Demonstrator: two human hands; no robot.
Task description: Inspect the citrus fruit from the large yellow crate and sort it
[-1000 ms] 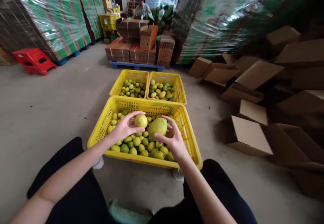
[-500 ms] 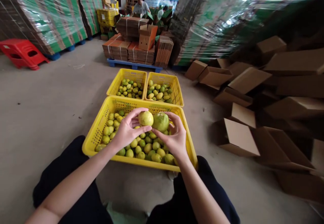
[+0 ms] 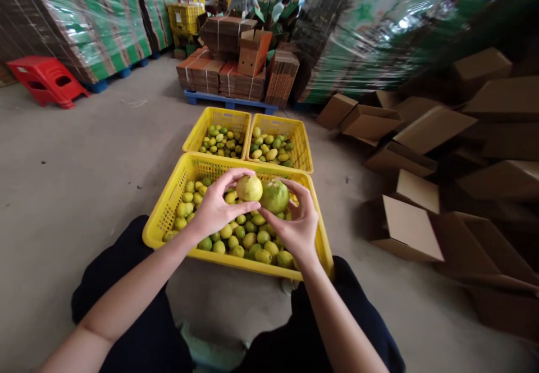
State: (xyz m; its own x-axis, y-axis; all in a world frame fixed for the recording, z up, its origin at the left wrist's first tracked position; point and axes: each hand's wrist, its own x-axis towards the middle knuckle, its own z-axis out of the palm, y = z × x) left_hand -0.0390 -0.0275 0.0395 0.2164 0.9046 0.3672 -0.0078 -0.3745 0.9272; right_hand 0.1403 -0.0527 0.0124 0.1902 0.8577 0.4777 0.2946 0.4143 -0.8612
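You sit before a large yellow crate point(image 3: 177, 193) of green-yellow citrus, two smaller crates point(image 3: 303, 148) behind it. Compared with a second ago, both hands have risen and drawn together. Your left hand point(image 3: 214, 213) curls its fingers around a yellow fruit point(image 3: 249, 188); your right hand point(image 3: 297, 224) cups a larger green fruit point(image 3: 274, 196), the two touching above the crate. No writing is legible anywhere.

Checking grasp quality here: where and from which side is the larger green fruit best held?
Around its widest middle, from the right and underneath: the green fruit is round, and the yellow fruit in the left hand presses against its left side. The right hand cups it so.
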